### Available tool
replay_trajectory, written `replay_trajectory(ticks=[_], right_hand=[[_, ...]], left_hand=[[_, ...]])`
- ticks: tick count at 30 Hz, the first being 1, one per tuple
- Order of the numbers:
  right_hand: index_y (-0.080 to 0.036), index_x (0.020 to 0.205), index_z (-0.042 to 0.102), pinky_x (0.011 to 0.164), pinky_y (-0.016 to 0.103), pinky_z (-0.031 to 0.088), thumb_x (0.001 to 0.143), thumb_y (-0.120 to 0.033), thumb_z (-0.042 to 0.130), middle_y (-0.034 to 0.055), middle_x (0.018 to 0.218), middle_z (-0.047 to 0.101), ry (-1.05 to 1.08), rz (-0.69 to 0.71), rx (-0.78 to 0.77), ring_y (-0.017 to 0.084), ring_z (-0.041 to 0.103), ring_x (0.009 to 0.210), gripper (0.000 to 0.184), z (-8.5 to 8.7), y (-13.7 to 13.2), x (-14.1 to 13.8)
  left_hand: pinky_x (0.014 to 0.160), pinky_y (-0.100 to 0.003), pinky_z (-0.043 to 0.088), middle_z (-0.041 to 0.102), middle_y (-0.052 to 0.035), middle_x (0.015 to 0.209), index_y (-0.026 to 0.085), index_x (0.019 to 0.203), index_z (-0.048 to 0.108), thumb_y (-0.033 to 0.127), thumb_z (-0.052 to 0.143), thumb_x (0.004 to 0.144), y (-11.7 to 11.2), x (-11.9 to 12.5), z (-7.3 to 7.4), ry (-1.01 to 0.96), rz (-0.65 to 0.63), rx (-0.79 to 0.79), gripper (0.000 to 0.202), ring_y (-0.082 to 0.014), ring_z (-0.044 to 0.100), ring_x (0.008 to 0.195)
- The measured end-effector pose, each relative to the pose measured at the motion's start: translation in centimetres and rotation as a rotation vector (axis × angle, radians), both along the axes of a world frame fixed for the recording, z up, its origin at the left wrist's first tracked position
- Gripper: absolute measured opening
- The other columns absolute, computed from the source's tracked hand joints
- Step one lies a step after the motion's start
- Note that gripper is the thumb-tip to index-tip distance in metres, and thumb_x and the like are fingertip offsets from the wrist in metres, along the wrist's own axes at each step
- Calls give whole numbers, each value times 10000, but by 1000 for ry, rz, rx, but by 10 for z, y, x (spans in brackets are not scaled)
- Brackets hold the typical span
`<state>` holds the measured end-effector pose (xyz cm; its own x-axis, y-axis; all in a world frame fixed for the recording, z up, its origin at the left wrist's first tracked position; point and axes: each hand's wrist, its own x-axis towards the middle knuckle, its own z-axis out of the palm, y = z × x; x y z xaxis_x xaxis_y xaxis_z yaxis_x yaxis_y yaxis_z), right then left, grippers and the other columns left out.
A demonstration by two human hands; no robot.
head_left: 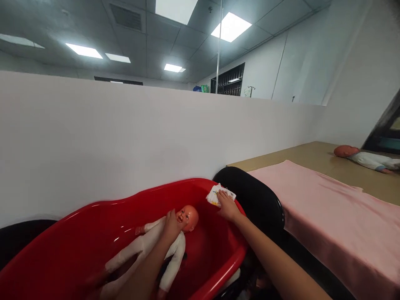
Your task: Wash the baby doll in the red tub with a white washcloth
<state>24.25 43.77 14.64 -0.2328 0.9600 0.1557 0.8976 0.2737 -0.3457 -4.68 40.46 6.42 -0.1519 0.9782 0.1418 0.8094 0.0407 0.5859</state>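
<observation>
Right grip [227, 203] lies over a patterned white cloth [213, 195] on the rim of a red tub [78, 233]; the left grip [173, 228] rests at the neck and upper chest of a baby doll [153, 236]. From this angle I cannot tell whether either is clamped or merely laid there. The doll, in white clothing, lies face up inside the tub. To the right, a pink sheet [328, 204] covers part of a tan counter [312, 153], where a second doll [365, 158] lies.
</observation>
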Motion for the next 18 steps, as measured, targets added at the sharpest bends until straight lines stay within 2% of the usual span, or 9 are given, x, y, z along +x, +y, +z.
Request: replay_trajectory(ticks=[2,5,9,13,16,18], right_hand=[[-60,1522,436,1261,439,211,818,-52,538,188,1623,346,-25,24,51,287,292,1530,711,-9,18,-9],[-102,1483,512,1249,391,239,873,2,347,133,1598,414,-36,98,120,234,349,1506,641,-13,35,-22],[-113,1490,504,1236,381,260,916,-33,342,127,1607,404,-48,208,146,218,342,1507,602,-13,62,-39],[-90,1494,492,1241,388,246,933,-51,356,140,1606,402,-67,308,166,238,334,1511,579,-18,94,-55],[-63,1467,518,1256,436,216,916,-48,391,171,1596,406,-127,423,198,277,301,1526,565,-23,108,-67],[-87,1440,551,1250,464,238,900,-54,424,164,1572,448,-113,494,201,295,328,1512,556,-25,109,-76]], left_hand=[[1159,-372,345,527,-221,1428,52,1402,436,410,709,711,12,11,-14,-43,-73,2,825,-339,471,1378],[1158,-361,342,510,-233,1434,32,1402,425,367,713,702,20,9,-31,-63,-105,13,827,-338,468,1372],[1113,-378,379,529,-218,1378,57,1363,445,345,733,709,20,-3,-41,-80,-86,17,770,-342,490,1328],[1061,-357,410,554,-168,1310,105,1315,472,274,775,679,16,-10,-43,-171,-164,47,724,-300,534,1237],[1037,-347,429,526,-151,1383,141,1356,458,293,777,708,13,-13,-43,-182,-199,47,738,-287,540,1245],[1036,-345,436,512,-134,1426,176,1380,449,329,781,722,9,-13,-42,-142,-199,36,752,-290,544,1261]])
